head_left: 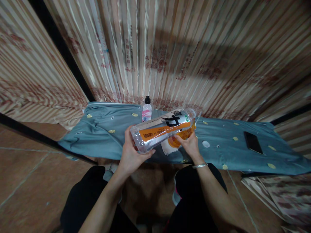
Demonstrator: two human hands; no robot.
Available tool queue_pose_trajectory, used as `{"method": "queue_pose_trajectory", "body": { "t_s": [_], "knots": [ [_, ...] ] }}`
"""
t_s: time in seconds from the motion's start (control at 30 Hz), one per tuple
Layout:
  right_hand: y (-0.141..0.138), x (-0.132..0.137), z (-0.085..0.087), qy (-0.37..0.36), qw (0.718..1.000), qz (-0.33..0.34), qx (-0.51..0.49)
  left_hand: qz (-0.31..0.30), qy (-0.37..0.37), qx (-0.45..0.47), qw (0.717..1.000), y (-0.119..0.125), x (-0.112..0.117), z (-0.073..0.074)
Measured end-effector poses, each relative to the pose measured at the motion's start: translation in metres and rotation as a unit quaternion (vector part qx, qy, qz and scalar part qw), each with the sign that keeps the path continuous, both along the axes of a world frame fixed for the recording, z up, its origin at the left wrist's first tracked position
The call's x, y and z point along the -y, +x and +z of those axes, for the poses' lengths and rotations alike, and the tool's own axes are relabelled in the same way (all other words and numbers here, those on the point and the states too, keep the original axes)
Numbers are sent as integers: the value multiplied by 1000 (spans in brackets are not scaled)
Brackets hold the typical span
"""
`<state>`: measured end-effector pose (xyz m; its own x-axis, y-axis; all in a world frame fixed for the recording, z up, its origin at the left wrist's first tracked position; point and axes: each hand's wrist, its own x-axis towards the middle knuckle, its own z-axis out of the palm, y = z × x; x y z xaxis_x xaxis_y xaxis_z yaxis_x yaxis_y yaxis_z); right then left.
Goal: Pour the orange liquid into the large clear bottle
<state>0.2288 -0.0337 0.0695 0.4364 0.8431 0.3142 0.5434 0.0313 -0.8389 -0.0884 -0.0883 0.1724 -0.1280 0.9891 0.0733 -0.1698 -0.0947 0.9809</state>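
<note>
The head view looks down on a low surface covered with a grey-blue cloth. The cloth is matt, a little wrinkled, and has small yellow oval spots. Behind it hangs a shiny curtain in beige stripes with faded red patterns, falling in many narrow folds. The floor is brown tile with thin pale joints.

Over the near edge of the cloth, between the two hands, is a large clear bottle. It is smooth plastic with an orange and white label and is tilted almost on its side, with the neck pointing right and away. The left hand holds its base, with the fingers wrapped underneath and the thumb over the end. The right hand is under the neck end with the fingers curled. They are against an orange shape, and I cannot tell whether they grip the bottle or something separate. A thin silver bracelet is on that wrist.

A crumpled white paper lies under the bottle. A small bottle with a black cap and a pink label stands upright just behind. A small white disc lies near the right hand. A flat black phone lies well apart, to the right.
</note>
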Motion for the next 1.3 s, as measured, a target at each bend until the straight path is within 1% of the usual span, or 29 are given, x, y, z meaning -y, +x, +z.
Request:
{"method": "queue_pose_trajectory", "body": {
  "t_s": [0.33,0.57,0.87,1.07,1.3],
  "knots": [
    [-2,1,4,-20,999,-3,-24,0,9,-3,1000,-1,0,1],
    [-1,1,1,-7,1000,-4,-6,-5,7,-4,1000,-1,-1,-1],
    [-5,2,5,-15,999,-6,-30,-3,5,1,1000,-1,-1,1],
    [-5,2,5,-22,999,0,-23,-7,-2,1,1000,-1,0,3],
    [-4,1,4,-12,1000,-8,-26,-2,1,0,1000,0,-1,-3]
  ]
}}
